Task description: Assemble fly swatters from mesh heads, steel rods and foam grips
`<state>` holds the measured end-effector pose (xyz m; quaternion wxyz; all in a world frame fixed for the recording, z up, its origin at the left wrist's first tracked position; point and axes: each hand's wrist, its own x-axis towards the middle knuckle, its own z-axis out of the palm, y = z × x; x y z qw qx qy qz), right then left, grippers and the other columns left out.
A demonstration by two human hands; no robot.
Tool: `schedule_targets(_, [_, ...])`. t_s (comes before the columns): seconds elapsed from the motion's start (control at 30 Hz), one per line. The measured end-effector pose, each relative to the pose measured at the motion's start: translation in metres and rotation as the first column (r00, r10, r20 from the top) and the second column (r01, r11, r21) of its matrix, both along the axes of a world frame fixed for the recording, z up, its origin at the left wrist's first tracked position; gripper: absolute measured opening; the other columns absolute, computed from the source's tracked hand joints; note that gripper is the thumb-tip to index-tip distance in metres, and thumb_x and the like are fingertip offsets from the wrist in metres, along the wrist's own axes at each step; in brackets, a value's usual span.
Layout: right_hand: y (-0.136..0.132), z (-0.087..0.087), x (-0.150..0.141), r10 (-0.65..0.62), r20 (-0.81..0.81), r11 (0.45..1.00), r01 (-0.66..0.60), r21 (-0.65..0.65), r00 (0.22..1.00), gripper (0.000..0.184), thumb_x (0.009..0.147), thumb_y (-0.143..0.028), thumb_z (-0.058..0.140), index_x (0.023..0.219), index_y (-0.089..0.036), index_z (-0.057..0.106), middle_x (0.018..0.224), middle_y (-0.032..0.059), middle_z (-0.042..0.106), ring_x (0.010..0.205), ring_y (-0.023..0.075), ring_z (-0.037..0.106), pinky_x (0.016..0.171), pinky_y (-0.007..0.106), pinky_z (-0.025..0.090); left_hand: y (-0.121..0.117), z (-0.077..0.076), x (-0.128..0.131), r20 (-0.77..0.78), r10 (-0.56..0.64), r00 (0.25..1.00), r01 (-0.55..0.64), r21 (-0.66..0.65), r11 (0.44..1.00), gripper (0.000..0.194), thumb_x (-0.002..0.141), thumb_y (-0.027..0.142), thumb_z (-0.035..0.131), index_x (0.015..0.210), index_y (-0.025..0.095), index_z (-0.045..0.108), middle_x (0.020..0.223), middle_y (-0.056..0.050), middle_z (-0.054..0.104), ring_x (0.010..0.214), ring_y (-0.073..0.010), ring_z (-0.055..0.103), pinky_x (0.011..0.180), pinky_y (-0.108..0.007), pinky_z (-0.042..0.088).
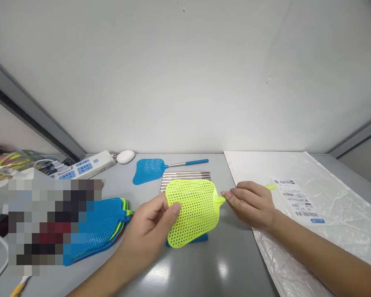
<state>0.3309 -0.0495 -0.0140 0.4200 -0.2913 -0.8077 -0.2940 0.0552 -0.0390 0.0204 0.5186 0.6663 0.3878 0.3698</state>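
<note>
A yellow-green fly swatter [193, 214] with a perforated head is held up over the table between both hands. My left hand [154, 220] pinches the left edge of its head, thumb on top. Around the neck and shaft, my right hand [250, 204] is closed, and the yellow grip end pokes out beyond the fingers. Beneath and behind the head lies a row of metal rods [185, 175]. A blue piece [200, 238], perhaps a handle, is partly covered by the swatter head.
A blue fly swatter [150, 170] lies at the back. Stacked swatter heads [102, 222], blue on top, sit to the left beside a pixelated area. A power strip [89, 165] and white oval object [125, 156] are at the back left. A white labelled mailer bag [266, 165] covers the right.
</note>
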Motion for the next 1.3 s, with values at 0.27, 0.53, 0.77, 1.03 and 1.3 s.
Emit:
schedule_targets(0.27, [-0.009, 0.009, -0.002, -0.067, 0.041, 0.995, 0.063, 0.077, 0.997, 0.022, 0.075, -0.004, 0.076, 0.085, -0.020, 0.067, 0.075, -0.0003, 0.067, 0.069, 0.0146, 0.058, 0.055, 0.028, 0.048, -0.004, 0.017, 0.012, 0.264, 0.134, 0.955, 0.062, -0.620, 0.782, 0.037, 0.084, 0.041, 0.066, 0.112, 0.018, 0.069, 0.077, -0.007, 0.074, 0.053, -0.0184, 0.065, 0.040, -0.023, 0.044])
schedule_targets(0.53, [-0.012, 0.011, -0.011, -0.093, 0.062, 0.982, 0.102, -0.159, 0.994, 0.008, 0.095, -0.021, 0.058, 0.100, -0.015, 0.059, 0.080, 0.0057, 0.069, 0.064, 0.0130, 0.056, 0.055, 0.028, 0.041, -0.003, 0.020, 0.009, 0.304, 0.143, 0.942, 0.071, -0.596, 0.800, 0.038, 0.084, 0.039, 0.066, 0.115, 0.017, 0.068, 0.083, -0.009, 0.076, 0.055, -0.0199, 0.068, 0.041, -0.025, 0.048])
schedule_targets(0.77, [-0.013, 0.012, -0.013, -0.083, 0.089, 0.985, 0.095, -0.144, 0.993, 0.019, 0.087, -0.006, 0.061, 0.103, -0.018, 0.061, 0.079, 0.0039, 0.070, 0.064, 0.0150, 0.059, 0.057, 0.029, 0.040, 0.003, 0.015, 0.003, 0.359, 0.134, 0.924, 0.083, -0.529, 0.845, 0.033, 0.088, 0.037, 0.064, 0.115, 0.018, 0.069, 0.098, -0.010, 0.076, 0.079, -0.0235, 0.073, 0.064, -0.031, 0.055])
schedule_targets(1.03, [-0.015, 0.011, -0.005, -0.074, 0.071, 0.981, 0.086, -0.175, 0.995, 0.012, 0.092, -0.011, 0.055, 0.101, -0.019, 0.057, 0.074, 0.0030, 0.065, 0.060, 0.0126, 0.055, 0.052, 0.024, 0.043, 0.008, 0.024, -0.003, 0.380, 0.105, 0.919, 0.119, -0.522, 0.845, 0.027, 0.086, 0.033, 0.063, 0.107, 0.017, 0.070, 0.076, -0.006, 0.073, 0.055, -0.0186, 0.068, 0.043, -0.024, 0.050])
schedule_targets(1.3, [-0.022, 0.024, -0.011, 0.172, 0.105, 0.968, -0.149, -0.203, 0.979, 0.010, 0.096, -0.022, 0.051, 0.089, -0.020, 0.059, 0.070, 0.0048, 0.059, 0.058, 0.0156, 0.054, 0.049, 0.027, 0.039, 0.012, 0.013, -0.006, 0.436, -0.123, 0.891, 0.375, -0.557, 0.741, 0.026, 0.088, 0.033, 0.059, 0.100, 0.012, 0.069, 0.079, -0.009, 0.068, 0.059, -0.0155, 0.065, 0.040, -0.019, 0.044])
